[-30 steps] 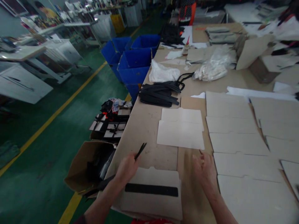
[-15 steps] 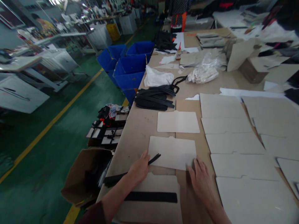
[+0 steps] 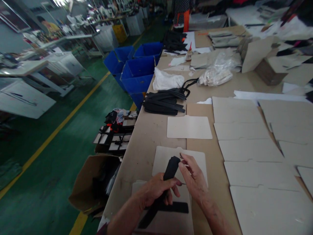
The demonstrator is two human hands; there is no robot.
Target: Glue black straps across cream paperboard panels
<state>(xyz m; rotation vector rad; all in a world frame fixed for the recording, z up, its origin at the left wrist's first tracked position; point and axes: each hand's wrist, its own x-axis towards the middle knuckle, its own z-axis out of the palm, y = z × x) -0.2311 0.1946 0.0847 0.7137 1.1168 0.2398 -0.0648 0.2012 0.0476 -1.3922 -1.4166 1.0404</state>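
A bundle of flat black strips (image 3: 171, 168) slants up over the cardboard, gripped in my left hand (image 3: 158, 187), whose fingers wrap round its middle. My right hand (image 3: 194, 176) is at the bundle's upper end, its thumb and forefinger slightly apart and close to the strips' edge; whether they touch is unclear. Under the bundle's tip lies a pale board (image 3: 161, 156) with a small tab on its far edge. Nearer to me, another board (image 3: 178, 223) has one black strip (image 3: 179, 207) lying across it, partly covered by my left hand and the bundle.
Another pale board (image 3: 189, 127) lies farther up the table, with a pile of black strips (image 3: 163, 101) beyond. Overlapping boards (image 3: 246, 150) fill the right side. A plastic bag (image 3: 216, 73) lies behind. Left of the table edge stand an open carton (image 3: 83, 182) and blue bins (image 3: 137, 73).
My left hand has raised the strip bundle from low over the boards to a steep slant. My right hand has left the board's right corner and come to the bundle's end.
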